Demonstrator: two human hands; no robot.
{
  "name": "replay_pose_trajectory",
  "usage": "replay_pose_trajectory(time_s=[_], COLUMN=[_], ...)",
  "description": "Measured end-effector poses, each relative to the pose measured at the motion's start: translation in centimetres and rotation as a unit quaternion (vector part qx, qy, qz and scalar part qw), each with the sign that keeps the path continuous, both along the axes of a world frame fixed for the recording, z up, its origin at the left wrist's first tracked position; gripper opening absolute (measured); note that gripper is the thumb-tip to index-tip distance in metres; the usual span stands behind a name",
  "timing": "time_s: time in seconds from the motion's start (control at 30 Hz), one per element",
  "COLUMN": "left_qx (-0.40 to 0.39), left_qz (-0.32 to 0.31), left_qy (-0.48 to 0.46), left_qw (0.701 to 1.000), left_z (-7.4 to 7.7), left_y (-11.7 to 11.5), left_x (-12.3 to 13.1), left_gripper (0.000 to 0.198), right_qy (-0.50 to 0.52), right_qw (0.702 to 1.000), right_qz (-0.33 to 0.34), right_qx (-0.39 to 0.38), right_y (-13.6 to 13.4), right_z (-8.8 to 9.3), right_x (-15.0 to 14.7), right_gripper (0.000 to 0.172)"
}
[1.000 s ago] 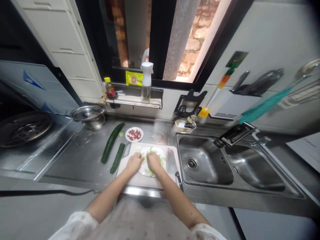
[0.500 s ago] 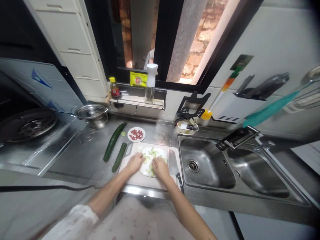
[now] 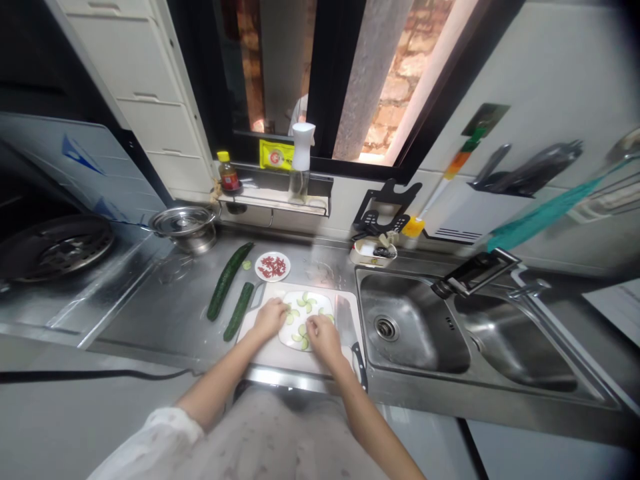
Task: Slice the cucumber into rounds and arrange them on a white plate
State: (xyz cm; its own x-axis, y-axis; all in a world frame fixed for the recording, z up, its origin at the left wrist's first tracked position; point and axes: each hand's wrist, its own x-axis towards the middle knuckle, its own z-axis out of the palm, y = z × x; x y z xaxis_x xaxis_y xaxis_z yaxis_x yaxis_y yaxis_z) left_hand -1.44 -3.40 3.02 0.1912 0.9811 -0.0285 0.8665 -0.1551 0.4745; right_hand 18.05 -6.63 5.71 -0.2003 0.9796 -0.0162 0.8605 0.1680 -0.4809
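Note:
A white plate [image 3: 294, 338] rests on a pale cutting board [image 3: 270, 360]; on it, thin cucumber slices [image 3: 302, 337] are laid in small fan-like clusters. My left hand [image 3: 270, 320] is at the plate's left rim, fingers closed; whether they grip the rim or a slice is hidden. Over the right half of the plate, my right hand [image 3: 325, 339] has thumb and fingertips pinched together, and what they hold is too small to make out. A knife [image 3: 357, 363] lies along the board's right side, its broad blade partly behind my right hand.
Left of the board lie a whole cucumber [image 3: 229, 281] and a shorter cut piece [image 3: 239, 311]. Behind it stands a small plate of chopped red pieces [image 3: 273, 267]. A double sink [image 3: 415, 323] adjoins on the right; a lidded steel pot [image 3: 185, 229] stands at the back left.
My right hand has shifted slightly to the right, uncovering more of the front slice cluster. My left hand has drawn slightly left and up at the plate's rim.

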Motion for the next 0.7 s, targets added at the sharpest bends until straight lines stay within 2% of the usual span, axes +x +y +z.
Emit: replay_pose_trajectory(time_s=[0.1,0.2,0.4,0.57,0.7], left_qx=[0.017,0.032,0.026,-0.026,-0.031], left_qz=[0.053,0.131,0.234,0.253,0.216], left_qy=[-0.053,-0.097,-0.11,-0.056,-0.027], left_qw=[0.997,0.986,0.966,0.965,0.975], left_z=[-0.4,-0.6,-0.7,-0.2,0.1], left_y=[0.9,2.2,6.1,9.9,12.4], left_x=[-0.1,-0.5,-2.2,-2.8,-2.5], left_gripper=[0.032,0.031,0.032,0.03,0.029], right_qy=[0.03,0.058,0.083,0.08,0.09], right_qw=[0.999,0.998,0.996,0.996,0.994], right_qz=[-0.009,-0.013,-0.025,-0.024,-0.024], right_qx=[0.007,0.018,0.023,0.037,0.048], right_y=[-0.1,-0.3,-0.3,-0.3,-0.4], right_z=[-0.1,-0.1,0.0,0.1,0.4], right_x=[0.3,0.7,1.4,2.0,2.4], right_gripper=[0.028,0.029,0.028,0.029,0.029])
